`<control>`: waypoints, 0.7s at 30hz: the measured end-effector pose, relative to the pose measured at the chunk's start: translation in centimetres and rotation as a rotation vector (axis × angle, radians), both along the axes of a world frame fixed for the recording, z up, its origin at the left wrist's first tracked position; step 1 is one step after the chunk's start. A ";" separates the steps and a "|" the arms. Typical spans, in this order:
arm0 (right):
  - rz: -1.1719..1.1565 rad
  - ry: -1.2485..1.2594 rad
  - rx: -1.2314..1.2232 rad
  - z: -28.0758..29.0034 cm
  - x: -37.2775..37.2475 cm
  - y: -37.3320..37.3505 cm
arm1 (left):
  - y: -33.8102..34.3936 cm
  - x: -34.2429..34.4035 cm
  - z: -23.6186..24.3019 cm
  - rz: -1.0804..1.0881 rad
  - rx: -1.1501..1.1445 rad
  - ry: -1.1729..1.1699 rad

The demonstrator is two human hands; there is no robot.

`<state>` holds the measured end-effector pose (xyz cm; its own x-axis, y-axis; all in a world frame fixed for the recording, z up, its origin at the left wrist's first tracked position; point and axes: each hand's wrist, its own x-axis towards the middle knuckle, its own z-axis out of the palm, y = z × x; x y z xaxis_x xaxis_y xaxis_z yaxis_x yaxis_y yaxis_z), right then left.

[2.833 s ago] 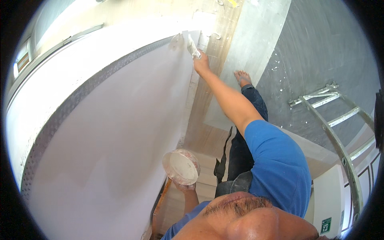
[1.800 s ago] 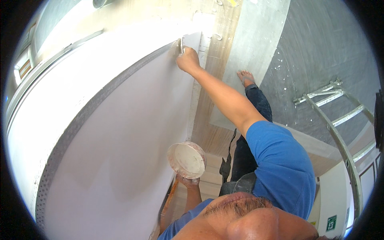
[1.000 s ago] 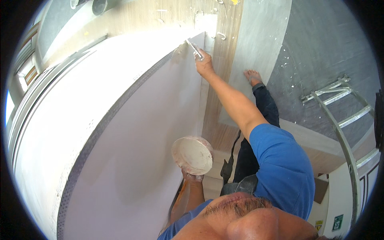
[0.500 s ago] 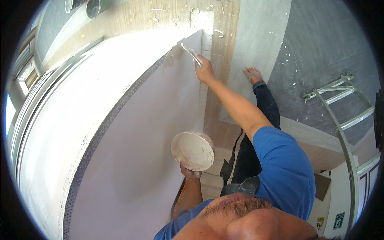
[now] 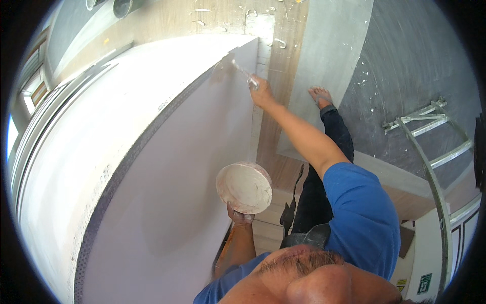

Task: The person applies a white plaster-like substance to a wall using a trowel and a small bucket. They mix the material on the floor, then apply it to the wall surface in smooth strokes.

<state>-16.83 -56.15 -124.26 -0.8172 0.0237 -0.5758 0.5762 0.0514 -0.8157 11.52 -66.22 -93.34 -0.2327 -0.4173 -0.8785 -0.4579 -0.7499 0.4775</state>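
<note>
My right hand [image 5: 261, 92] is closed round a putty knife [image 5: 242, 71]. Its blade points up and left, by the far end of a pale wall face [image 5: 187, 167], near the edge; whether it touches the surface I cannot tell. A grey perforated corner strip [image 5: 132, 150] follows that curved edge, with a rough smear of filler [image 5: 221, 67] at its far end. Lower down, my left hand [image 5: 240, 215] grips the underside of a round bowl [image 5: 268, 178], tilted so that the whitish putty [image 5: 243, 190] inside shows.
A metal ladder [image 5: 430, 167] stands at the right, over a dark grey floor [image 5: 405, 61]. Dried scraps [image 5: 280, 43] litter the wood-look floor strip [image 5: 228, 20] beyond the wall. My bare foot [image 5: 320, 95] rests on a light grey band [image 5: 331, 45]. Cylindrical containers [image 5: 123, 8] stand at the top left.
The putty knife has shifted slightly down and right, away from the corner edge onto the wall face. My left hand holds the bowl in nearly the same place.
</note>
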 end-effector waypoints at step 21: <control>-0.183 -0.171 -0.174 11.0 -4.2 -0.6 | 0.4 -0.1 3.1 0.041 0.030 0.132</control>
